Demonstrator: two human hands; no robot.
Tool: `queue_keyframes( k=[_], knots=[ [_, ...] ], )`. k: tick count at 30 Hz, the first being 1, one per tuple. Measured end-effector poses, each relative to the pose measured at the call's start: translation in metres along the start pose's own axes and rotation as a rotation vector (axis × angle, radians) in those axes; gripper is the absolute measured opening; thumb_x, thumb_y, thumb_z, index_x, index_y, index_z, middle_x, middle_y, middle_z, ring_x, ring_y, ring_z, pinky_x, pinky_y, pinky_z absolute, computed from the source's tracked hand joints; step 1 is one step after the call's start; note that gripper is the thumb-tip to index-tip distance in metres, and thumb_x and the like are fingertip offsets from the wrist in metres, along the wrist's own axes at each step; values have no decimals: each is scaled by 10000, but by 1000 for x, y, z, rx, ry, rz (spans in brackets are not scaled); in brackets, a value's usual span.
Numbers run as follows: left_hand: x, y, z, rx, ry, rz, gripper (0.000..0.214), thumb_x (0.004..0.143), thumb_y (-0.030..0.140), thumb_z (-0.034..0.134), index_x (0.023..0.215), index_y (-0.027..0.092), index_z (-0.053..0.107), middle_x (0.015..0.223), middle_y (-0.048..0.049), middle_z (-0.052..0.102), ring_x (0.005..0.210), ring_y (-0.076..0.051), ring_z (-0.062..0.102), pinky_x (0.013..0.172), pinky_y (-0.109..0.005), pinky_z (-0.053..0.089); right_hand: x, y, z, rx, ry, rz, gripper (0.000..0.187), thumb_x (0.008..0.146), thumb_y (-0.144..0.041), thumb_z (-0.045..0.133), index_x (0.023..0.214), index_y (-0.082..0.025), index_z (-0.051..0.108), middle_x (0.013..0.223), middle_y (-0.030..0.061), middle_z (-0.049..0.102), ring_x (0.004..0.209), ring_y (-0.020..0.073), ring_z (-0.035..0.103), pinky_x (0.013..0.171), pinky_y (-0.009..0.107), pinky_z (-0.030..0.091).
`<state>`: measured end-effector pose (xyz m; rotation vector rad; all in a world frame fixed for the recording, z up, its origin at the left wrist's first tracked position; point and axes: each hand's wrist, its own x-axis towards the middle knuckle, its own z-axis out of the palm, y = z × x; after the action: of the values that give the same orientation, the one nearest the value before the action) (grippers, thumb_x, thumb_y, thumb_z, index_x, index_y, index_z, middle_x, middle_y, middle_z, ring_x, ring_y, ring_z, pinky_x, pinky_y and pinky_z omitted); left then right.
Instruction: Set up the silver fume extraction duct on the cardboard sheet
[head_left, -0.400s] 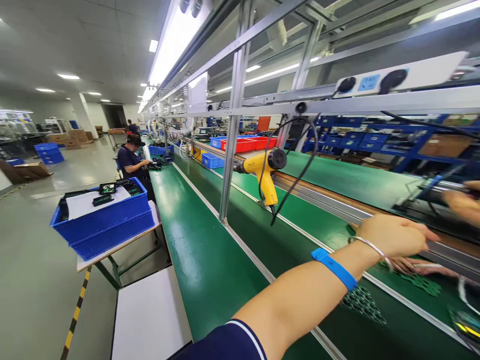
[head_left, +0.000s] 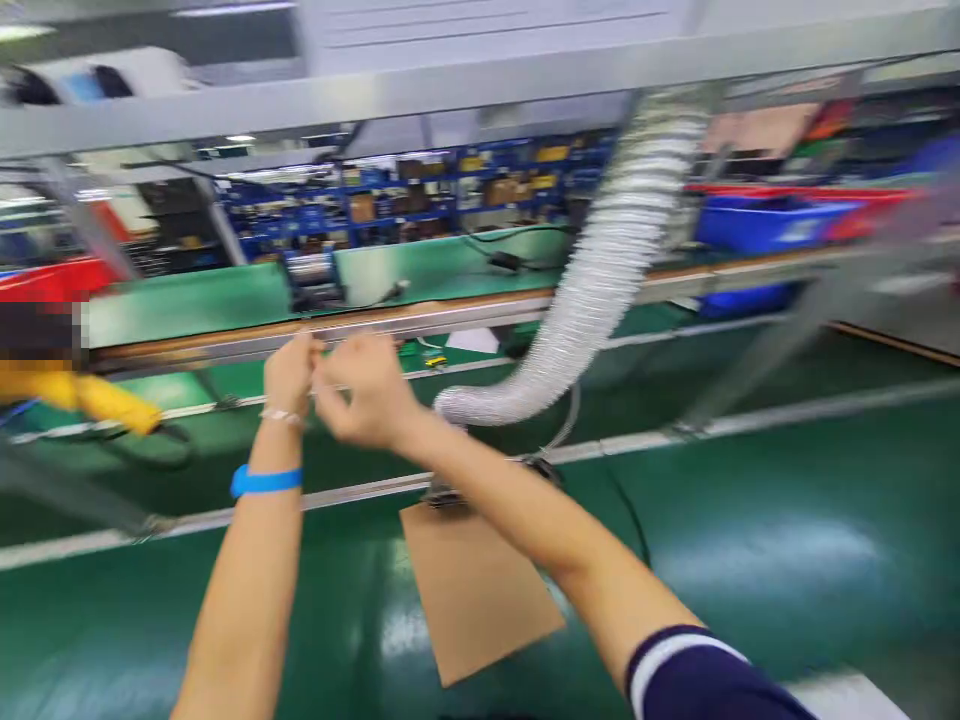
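My left hand (head_left: pixel 289 372), with a blue wristband (head_left: pixel 266 481) and a bracelet, is raised in front of the metal rail. Its fingers are closed, and whatever they pinch is too blurred to make out. My right hand (head_left: pixel 365 390) is close beside it, thumb and fingers curled together; anything between them is smeared. Below the hands, a brown cardboard sheet (head_left: pixel 480 590) lies on the green worktop (head_left: pixel 345 600). A ribbed silver duct (head_left: pixel 600 260) curves down just right of my right hand.
At the left hangs a yellow heat gun (head_left: pixel 112 400), partly cut off. Blue (head_left: pixel 772 222) and red bins stand at the far right. A metal rail (head_left: pixel 450 318) and a lower strip (head_left: pixel 360 492) run across. Small green parts and a white sheet (head_left: pixel 472 341) lie behind.
My view has swung right and down from the long line to the bench ahead. Both hands are now together in mid-view. The heat gun has shifted to the left edge.
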<state>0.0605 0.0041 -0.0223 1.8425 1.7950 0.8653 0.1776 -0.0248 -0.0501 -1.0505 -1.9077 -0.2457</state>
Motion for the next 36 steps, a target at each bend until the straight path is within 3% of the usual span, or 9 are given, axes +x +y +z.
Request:
queue_keyframes(
  k=[1, 3, 7, 12, 15, 20, 26, 30, 36],
  knots=[
    [6, -16, 16, -99, 17, 36, 334, 913, 310, 516, 936, 12, 666, 466, 153, 360, 417, -64, 406, 691, -304, 531, -46, -2, 4, 170, -132, -122, 238, 831, -256, 567, 653, -117, 642, 695, -10, 618, 811, 125, 578, 868, 332, 400],
    [4, -61, 55, -311, 30, 54, 473, 1012, 361, 210, 784, 153, 569, 553, 77, 494, 401, -54, 391, 452, -158, 389, -148, -9, 10, 431, -328, 22, 109, 764, -240, 641, 661, -205, 652, 630, -39, 625, 715, 117, 556, 849, 270, 432],
    [-67, -165, 155, -310, -94, -49, 394, 830, 510, 427, 797, 144, 570, 536, 36, 488, 399, -101, 410, 374, -217, 339, -328, -9, -9, 315, -283, 541, 179, 773, -128, 553, 637, -198, 647, 597, -22, 655, 644, 131, 579, 652, 240, 457],
    [-202, -223, 275, -43, -170, -83, 620, 676, 547, 499, 970, 21, 644, 978, -242, 671, 906, -345, 655, 848, -502, 526, -443, 57, -62, 118, -196, 1032, 198, 851, -174, 511, 785, -170, 696, 719, 25, 666, 698, 161, 610, 654, 281, 472],
    [-258, -227, 321, 90, -127, -55, 778, 686, 545, 509, 1220, -18, 565, 1386, -312, 456, 1331, -442, 393, 1111, -586, 290, -465, 108, -73, 22, -142, 1132, 149, 873, -208, 562, 947, -138, 671, 885, 50, 672, 890, 195, 613, 832, 380, 485],
    [-291, -245, 354, 326, -43, 29, 762, 794, 511, 436, 1373, 15, 446, 1500, -249, 351, 1426, -374, 285, 1163, -510, 265, -448, 155, -73, 59, -96, 1034, 182, 903, -248, 573, 1036, -140, 634, 1059, 71, 649, 1067, 209, 576, 976, 439, 451],
    [-290, -267, 359, 365, 54, 31, 647, 789, 462, 447, 1337, 120, 489, 1403, -171, 511, 1330, -315, 465, 1123, -443, 384, -436, 173, -111, 197, -136, 962, 189, 896, -217, 528, 1034, -148, 637, 986, 66, 687, 828, 146, 650, 794, 316, 553],
    [-287, -262, 359, 367, 73, 27, 638, 755, 446, 468, 1296, 112, 523, 1369, -174, 547, 1297, -322, 500, 1110, -443, 407, -451, 223, -139, 115, -161, 1058, 228, 959, -253, 440, 1037, -142, 623, 992, 71, 683, 855, 150, 652, 820, 329, 547],
    [-282, -254, 361, 402, 42, -13, 648, 760, 428, 476, 1303, 76, 518, 1397, -182, 515, 1323, -315, 471, 1138, -421, 369, -479, 289, -117, -46, -494, 1123, 395, 838, -391, 667, 1119, -122, 599, 1049, 88, 637, 986, 212, 606, 897, 415, 502]
  ],
)
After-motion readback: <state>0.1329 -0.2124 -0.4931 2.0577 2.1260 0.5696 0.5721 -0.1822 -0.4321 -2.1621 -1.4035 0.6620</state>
